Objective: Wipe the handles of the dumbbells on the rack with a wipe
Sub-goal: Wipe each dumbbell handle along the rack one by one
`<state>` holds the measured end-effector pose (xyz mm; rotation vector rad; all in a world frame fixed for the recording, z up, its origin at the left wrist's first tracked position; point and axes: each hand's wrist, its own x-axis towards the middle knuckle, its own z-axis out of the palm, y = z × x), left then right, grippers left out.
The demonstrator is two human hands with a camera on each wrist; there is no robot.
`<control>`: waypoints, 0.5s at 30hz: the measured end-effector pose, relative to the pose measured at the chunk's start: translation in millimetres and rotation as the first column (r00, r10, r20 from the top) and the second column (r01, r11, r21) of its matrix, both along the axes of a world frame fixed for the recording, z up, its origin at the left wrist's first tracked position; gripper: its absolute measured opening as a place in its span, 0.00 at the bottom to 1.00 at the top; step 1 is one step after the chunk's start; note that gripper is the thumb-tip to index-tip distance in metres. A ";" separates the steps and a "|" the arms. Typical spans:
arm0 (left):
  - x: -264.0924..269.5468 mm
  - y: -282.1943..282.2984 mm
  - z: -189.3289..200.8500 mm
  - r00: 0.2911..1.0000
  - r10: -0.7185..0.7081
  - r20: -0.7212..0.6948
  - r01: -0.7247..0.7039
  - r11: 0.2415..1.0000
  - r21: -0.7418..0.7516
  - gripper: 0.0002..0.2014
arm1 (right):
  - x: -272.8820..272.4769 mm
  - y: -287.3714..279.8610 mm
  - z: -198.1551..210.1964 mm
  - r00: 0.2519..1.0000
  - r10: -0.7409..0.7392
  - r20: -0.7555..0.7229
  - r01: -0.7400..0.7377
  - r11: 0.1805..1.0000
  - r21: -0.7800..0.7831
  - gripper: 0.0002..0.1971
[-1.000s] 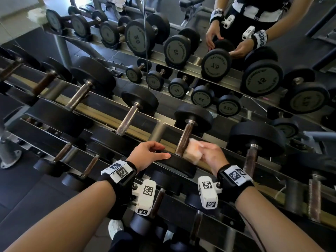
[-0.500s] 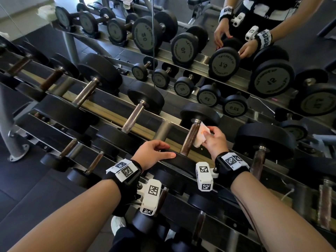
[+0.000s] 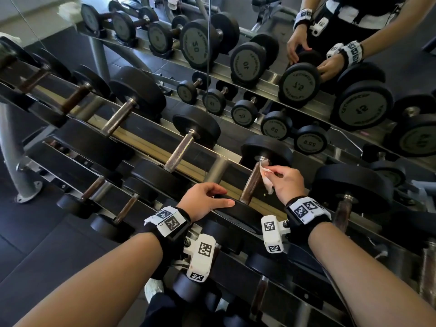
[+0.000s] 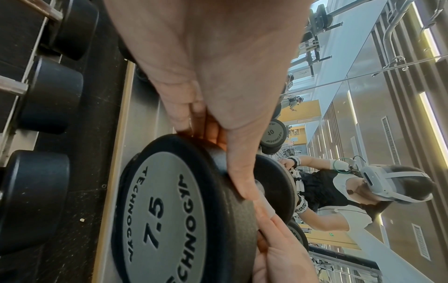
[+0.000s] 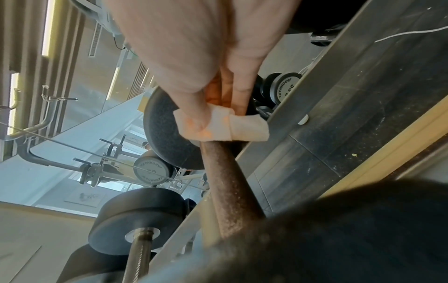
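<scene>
Wipe (image 3: 266, 177): soft, white, folded, at 1 o'clock end of rough brown handle (image 3: 250, 185) | right hand (image 3: 286, 182) pinches it onto handle | left hand (image 3: 204, 200) curls over round black plate (image 3: 238, 217) marked 7.5, 7 o'clock end | grey metal rack (image 3: 218, 167) underneath

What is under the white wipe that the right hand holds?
The far end of the brown metal dumbbell handle, beside its black round head. The folded white wipe hides that stretch of metal.

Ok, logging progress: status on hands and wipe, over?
Left hand grips near head of 7.5 dumbbell. Right hand pinches wipe at far end of its handle. Nothing blocking.
</scene>
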<state>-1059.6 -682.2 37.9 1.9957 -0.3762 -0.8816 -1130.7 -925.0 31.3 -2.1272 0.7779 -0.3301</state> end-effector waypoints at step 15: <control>-0.5 -0.3 0.0 1.000 0.014 -0.009 -0.014 1.000 0.002 0.21 | -3.4 -4.7 36.2 0.894 0.428 -0.133 -0.410 0.900 0.146 0.10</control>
